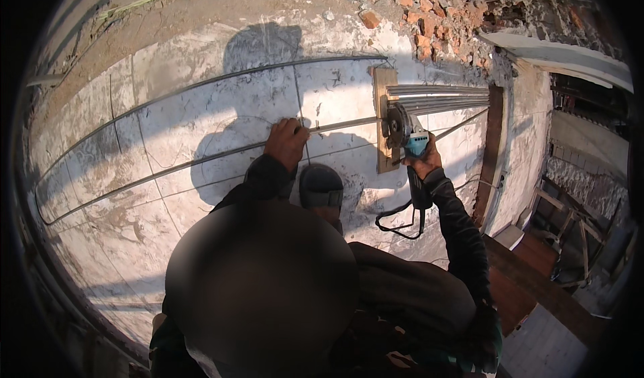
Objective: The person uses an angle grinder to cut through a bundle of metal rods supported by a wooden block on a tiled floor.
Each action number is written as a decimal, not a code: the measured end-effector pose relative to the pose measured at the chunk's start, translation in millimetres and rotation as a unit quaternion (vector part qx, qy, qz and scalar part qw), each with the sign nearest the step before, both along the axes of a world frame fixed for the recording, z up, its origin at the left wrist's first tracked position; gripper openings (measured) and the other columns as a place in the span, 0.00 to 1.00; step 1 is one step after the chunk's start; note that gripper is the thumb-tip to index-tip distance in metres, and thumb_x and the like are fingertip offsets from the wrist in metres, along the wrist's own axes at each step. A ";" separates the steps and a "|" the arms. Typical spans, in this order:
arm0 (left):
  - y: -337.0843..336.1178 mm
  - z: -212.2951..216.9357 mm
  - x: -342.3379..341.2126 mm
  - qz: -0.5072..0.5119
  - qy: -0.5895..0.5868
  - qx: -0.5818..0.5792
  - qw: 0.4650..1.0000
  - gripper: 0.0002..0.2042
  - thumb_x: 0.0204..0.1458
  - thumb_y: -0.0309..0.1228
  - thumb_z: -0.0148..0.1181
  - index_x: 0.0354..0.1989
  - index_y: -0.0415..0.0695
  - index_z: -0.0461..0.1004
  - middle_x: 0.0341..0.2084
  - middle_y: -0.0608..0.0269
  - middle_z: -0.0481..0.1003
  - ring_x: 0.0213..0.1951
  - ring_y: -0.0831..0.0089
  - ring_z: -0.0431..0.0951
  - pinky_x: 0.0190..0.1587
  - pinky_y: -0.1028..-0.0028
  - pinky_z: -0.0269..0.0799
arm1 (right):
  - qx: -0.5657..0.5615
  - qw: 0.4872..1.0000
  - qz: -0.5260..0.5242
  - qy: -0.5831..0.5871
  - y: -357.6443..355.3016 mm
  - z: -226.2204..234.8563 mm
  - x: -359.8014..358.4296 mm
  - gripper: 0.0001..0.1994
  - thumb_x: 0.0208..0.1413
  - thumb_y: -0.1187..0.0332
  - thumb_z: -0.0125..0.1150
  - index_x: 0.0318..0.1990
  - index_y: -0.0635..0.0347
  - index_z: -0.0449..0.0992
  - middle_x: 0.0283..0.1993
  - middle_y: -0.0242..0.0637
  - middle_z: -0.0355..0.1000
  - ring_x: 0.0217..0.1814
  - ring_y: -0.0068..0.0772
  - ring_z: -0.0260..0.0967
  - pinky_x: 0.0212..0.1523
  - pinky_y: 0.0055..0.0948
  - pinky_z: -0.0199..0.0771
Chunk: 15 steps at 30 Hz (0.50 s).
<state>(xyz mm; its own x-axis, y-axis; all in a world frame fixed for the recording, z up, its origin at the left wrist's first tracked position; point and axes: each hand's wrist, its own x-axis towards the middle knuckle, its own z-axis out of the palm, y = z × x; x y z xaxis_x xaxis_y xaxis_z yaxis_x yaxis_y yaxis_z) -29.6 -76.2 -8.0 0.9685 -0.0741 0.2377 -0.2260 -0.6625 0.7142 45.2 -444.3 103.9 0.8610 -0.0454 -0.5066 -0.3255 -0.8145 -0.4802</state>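
Observation:
My left hand (287, 141) is closed around a long steel rod (228, 152) lying across the tiled floor. That rod bends round at the far left and comes back as a second length farther from me. In my right hand (429, 160) is an angle grinder (417, 144) with a teal body and dark handle. Its disc end is over a wooden board (386, 165), where the rod crosses; whether the disc touches the rod I cannot tell. Several straight rods (443, 101) lie bundled to the right, their left ends on the board.
Broken brick rubble (426, 19) covers the far right of the floor. A black cord loop (400, 230) hangs by the grinder's handle. My sandalled foot (320, 189) is near the held rod. A brown strip (493, 153) runs along the floor's right edge, with scrap wood (567, 220) beyond.

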 end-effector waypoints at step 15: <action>-1.1 6.8 0.7 0.033 -0.004 -0.027 0.999 0.04 0.48 0.26 0.64 0.31 0.43 0.75 0.30 0.59 0.69 0.37 0.57 0.71 0.42 0.61 0.66 | -0.023 0.999 0.030 -0.023 0.5 -3.8 13.2 0.45 0.31 0.68 0.75 0.61 0.54 0.56 0.47 0.48 0.74 0.49 0.50 0.74 0.51 0.38 0.73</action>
<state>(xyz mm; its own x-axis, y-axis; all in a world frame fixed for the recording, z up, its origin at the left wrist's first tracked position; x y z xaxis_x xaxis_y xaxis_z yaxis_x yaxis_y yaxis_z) -28.8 -77.3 -1.2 0.9687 0.0031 0.2483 -0.1897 -0.6364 0.7477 58.5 -443.8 100.2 0.8851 -0.0146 -0.4653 -0.2537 -0.8532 -0.4558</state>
